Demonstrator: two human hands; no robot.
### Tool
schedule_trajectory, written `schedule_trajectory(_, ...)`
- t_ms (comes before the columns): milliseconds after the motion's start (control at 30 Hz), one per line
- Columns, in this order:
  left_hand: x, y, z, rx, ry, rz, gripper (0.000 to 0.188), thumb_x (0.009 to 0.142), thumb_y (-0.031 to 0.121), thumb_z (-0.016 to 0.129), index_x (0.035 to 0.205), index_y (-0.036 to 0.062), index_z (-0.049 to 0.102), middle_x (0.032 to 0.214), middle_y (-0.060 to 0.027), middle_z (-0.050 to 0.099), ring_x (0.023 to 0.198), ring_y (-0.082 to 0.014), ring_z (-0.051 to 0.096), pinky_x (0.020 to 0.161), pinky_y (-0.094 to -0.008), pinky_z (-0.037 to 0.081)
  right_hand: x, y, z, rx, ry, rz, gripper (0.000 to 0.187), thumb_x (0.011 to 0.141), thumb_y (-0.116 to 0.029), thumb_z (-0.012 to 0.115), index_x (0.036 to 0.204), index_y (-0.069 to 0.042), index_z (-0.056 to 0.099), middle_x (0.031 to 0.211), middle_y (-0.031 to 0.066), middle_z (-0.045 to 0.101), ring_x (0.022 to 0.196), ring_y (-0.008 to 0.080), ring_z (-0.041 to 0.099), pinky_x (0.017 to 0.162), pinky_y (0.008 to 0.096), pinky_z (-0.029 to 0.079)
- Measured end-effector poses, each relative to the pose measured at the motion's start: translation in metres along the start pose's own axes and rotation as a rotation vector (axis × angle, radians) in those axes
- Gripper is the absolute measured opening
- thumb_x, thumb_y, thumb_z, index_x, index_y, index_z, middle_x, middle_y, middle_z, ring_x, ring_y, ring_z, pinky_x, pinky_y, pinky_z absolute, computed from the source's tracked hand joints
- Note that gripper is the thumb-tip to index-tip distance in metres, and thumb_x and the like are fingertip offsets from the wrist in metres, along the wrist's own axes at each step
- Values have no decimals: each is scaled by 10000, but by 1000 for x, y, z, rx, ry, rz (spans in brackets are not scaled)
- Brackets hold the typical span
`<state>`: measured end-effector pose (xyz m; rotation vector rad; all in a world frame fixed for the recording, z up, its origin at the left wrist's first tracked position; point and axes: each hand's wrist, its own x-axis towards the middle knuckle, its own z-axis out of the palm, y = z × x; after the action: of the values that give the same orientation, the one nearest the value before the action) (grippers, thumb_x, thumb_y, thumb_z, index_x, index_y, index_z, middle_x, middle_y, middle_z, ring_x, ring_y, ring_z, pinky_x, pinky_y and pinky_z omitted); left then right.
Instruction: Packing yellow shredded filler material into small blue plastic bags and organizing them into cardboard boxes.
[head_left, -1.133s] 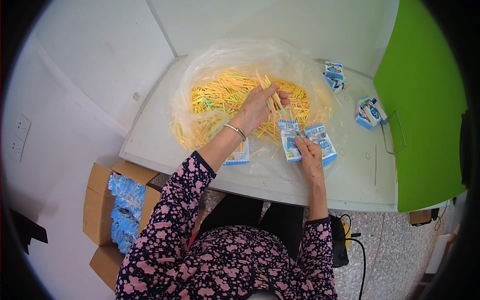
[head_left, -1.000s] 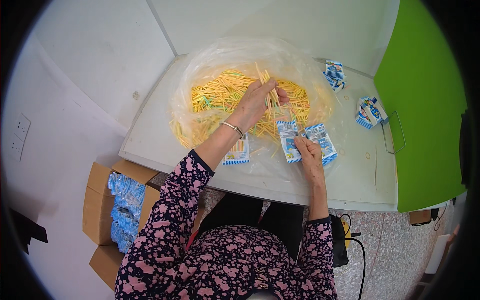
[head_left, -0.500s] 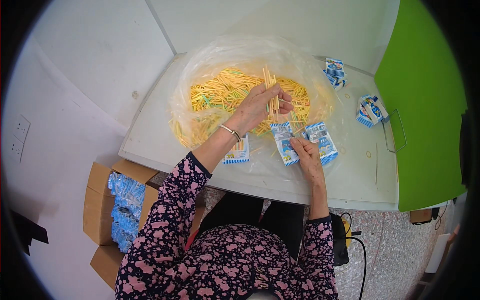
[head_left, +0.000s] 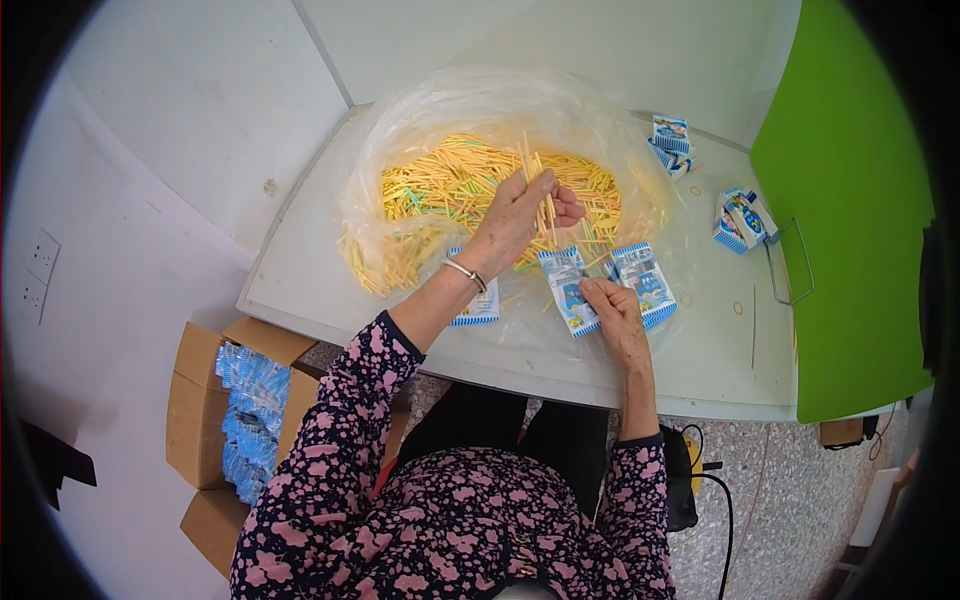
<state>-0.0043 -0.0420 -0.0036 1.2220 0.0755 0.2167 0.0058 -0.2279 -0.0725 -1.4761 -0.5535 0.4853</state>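
So the left hand (head_left: 512, 218) has a loose little bundle of thin yellowish sticks (head_left: 547, 208) pinched between thumb and fingers, standing close to upright, right over the big clear plastic bag (head_left: 590, 115) and its heap of loose sticks (head_left: 450, 175). The right hand (head_left: 618, 318) is clamped on 1 blue-and-white packet (head_left: 568, 290) near the front of the table (head_left: 700, 370), thumb on top, fingers mostly hidden under it. The packet's upper end sits just below the bundle; can't tell if they touch, or if that end is open. My take: get the sticks' lower ends level while the pinch is light, cuz a couple poke up well past the rest and those look likely to snag. Don't squeeze hard, sticks that thin probably snap. On the right I'd hold the packet by its edge and go easy with the thumb, since pressing down on the middle could flatten it. Also watch the 2nd packet (head_left: 650, 280) just beside that hand, easy to drag along by accident, and the 3rd packet (head_left: 478, 308), partly covered by the left wrist, which a low forearm could shove sideways.
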Motion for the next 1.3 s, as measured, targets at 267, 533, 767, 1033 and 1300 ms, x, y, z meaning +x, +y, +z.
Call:
schedule_trajectory(267, -12, -7, 6, 14, -57, -29, 315, 937, 296, 451, 936, -9, 528, 888, -102, 591, 855, -207, 623, 742, -306, 525, 0, 3, 1, -41, -9, 0, 278, 906, -226, 526, 771, 1, 612, 648, -81, 486, 588, 1, 378, 516, 169, 302)
schedule_trajectory(533, -18, -9, 8, 185, -210, 62, 362, 946, 334, 421, 925, 0, 561, 900, -101, 606, 875, -187, 614, 773, -272, 476, -1, 0, 3, 3, -4, 12, 269, 905, -235, 531, 782, -10, 614, 664, -83, 493, 598, -1, 381, 522, 169, 302)
schedule_trajectory(767, -23, -23, 10, 171, -143, 123, 392, 945, 361, 414, 937, -2, 563, 903, -100, 611, 860, -149, 578, 800, -277, 457, -3, -3, 3, 77, 32, -17, 270, 904, -239, 534, 778, -14, 616, 667, -85, 499, 602, -2, 380, 522, 170, 301)
schedule_trajectory(1033, -33, -23, 3, 247, -198, 121, 428, 946, 364, 409, 1011, -13, 599, 984, -52, 607, 879, -79, 514, 819, -243, 416, -3, 0, 5, 33, 44, -49, 270, 910, -236, 526, 807, -6, 624, 686, -75, 519, 612, 2, 391, 531, 173, 318)
schedule_trajectory(1300, -12, -25, -11, 289, -290, -13, 353, 942, 298, 441, 1165, 28, 485, 1080, -56, 576, 1027, -114, 509, 859, -265, 424, 10, 7, 5, -72, 117, -163, 238, 900, -200, 542, 850, 17, 626, 677, -64, 517, 608, 16, 388, 528, 190, 322)
